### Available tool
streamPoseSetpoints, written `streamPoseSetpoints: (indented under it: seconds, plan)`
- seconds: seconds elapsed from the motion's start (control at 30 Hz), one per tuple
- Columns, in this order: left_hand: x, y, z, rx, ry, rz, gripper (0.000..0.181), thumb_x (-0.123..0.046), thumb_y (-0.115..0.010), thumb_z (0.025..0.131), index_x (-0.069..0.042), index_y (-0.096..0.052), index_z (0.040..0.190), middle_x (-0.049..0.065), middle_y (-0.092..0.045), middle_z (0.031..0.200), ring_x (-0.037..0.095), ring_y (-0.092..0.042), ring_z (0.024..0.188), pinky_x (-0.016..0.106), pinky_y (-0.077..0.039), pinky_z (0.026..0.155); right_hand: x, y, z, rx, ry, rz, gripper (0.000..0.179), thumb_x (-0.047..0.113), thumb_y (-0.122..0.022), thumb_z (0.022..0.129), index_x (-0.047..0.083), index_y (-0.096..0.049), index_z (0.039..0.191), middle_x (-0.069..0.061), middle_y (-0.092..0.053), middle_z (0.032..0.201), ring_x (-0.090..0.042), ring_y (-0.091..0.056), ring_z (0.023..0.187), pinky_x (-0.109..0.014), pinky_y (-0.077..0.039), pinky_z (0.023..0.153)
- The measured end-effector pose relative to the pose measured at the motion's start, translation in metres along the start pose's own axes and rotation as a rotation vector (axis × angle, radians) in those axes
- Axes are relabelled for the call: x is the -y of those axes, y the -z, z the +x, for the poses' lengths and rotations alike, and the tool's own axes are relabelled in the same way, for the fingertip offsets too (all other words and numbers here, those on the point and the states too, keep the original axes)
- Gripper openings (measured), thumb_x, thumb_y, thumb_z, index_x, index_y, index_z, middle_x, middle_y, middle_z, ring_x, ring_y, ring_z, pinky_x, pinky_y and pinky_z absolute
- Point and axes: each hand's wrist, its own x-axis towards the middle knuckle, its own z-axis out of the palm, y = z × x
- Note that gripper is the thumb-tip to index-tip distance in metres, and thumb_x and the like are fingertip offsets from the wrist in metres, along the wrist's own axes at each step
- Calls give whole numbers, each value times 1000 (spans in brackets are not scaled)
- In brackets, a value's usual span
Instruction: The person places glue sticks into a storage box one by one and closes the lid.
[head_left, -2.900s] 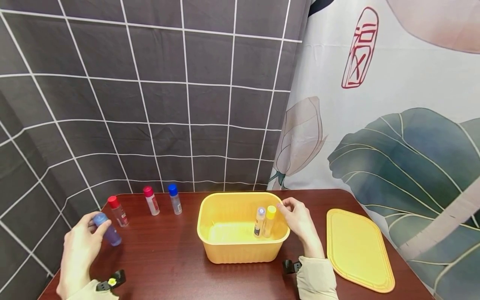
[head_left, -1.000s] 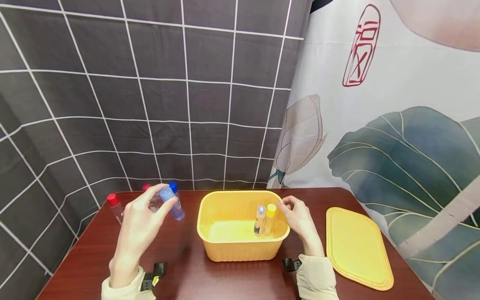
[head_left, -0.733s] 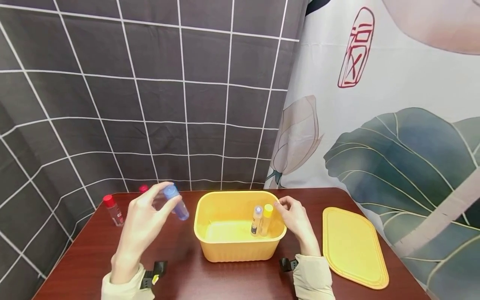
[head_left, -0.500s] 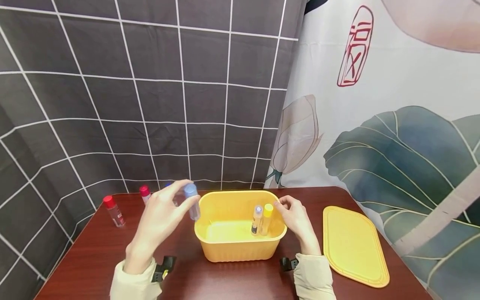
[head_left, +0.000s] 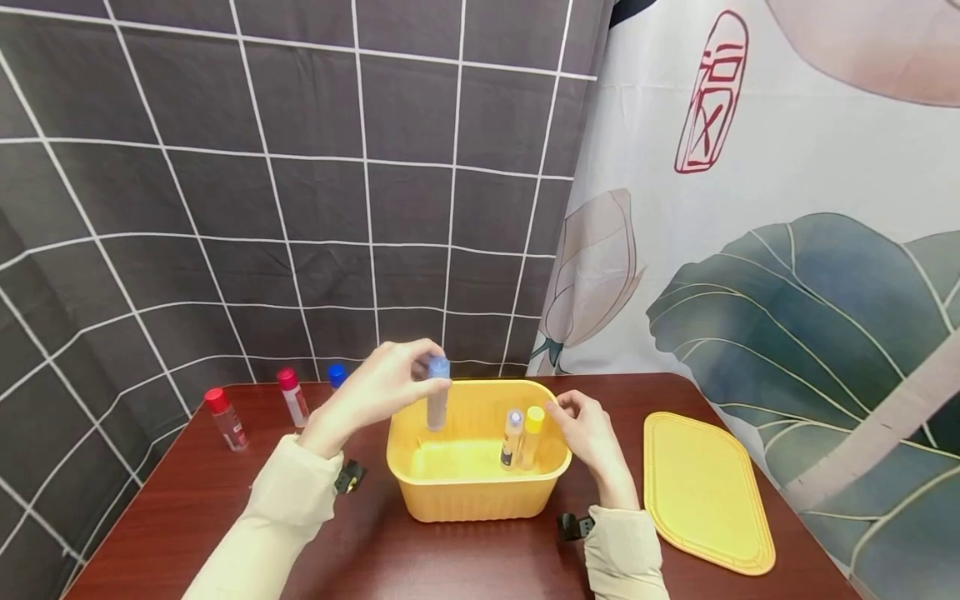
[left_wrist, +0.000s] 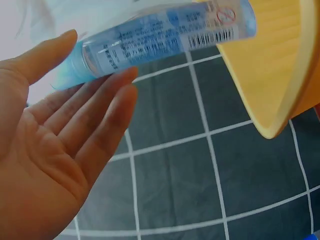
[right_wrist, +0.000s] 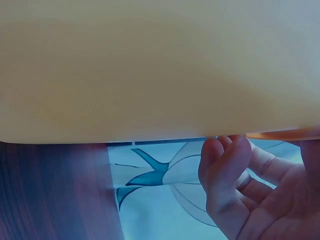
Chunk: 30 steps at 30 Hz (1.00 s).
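My left hand (head_left: 382, 383) pinches a small clear bottle with a light-blue cap (head_left: 437, 400) between thumb and fingers, over the left part of the yellow plastic box (head_left: 480, 500). In the left wrist view the bottle's label (left_wrist: 165, 42) shows a barcode, and its far end points toward the box wall (left_wrist: 272, 65). My right hand (head_left: 592, 433) grips the box's right rim; in the right wrist view its curled fingers (right_wrist: 225, 160) are at the edge of the box wall (right_wrist: 125, 75). Inside stand a pale-capped bottle (head_left: 512, 437) and a yellow-capped bottle (head_left: 532, 437).
On the table's left side stand a red-capped bottle (head_left: 227, 419), a dark-pink-capped bottle (head_left: 293, 397) and a blue-capped bottle (head_left: 337, 375), partly behind my left hand. A flat yellow lid (head_left: 708, 492) lies on the brown table (head_left: 450, 562) to the right. Grid-patterned cloth (head_left: 300, 200) hangs behind.
My left hand has picked up the light-blue-capped bottle at the far left and carried it rightward, now over the box. My right hand has stayed at the box's right rim.
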Motion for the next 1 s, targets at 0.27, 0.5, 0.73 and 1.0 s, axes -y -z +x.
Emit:
streamPoseSetpoints:
  seconds: [0.27, 0.5, 0.73, 1.0]
  plan:
    - [-2, -20, 34, 191, -68, 119, 22, -26, -78, 85, -12, -67, 98, -7, -68, 84, 7, -65, 78, 27, -54, 75, -1, -1, 0, 4, -6, -6, 19, 22, -64, 94, 4, -65, 100, -6, -54, 75, -20, -53, 70, -29, -45, 60]
    - [-4, -33, 58, 337, -123, 255, 21, -27, -78, 83, -12, -67, 93, -8, -63, 77, 7, -58, 70, 23, -49, 65, -1, -2, 0, -3, -3, 16, 18, 21, -65, 94, 5, -65, 100, -6, -52, 75, -20, -52, 69, -29, -44, 60]
    - [-5, -49, 69, 438, -143, 353, 16, -23, -78, 83, -15, -64, 87, -7, -58, 73, 10, -54, 69, 23, -46, 63, -1, -1, -1, -4, 0, 29, 17, 21, -65, 94, 5, -66, 98, -6, -52, 74, -20, -51, 69, -29, -44, 59]
    - [-4, -60, 73, 518, -126, 442, 16, -19, -77, 85, -18, -61, 87, -7, -55, 79, 13, -50, 79, 27, -43, 71, 0, -2, 0, -5, 2, 27, 16, 21, -66, 94, 5, -66, 99, -6, -53, 75, -20, -51, 70, -29, -44, 60]
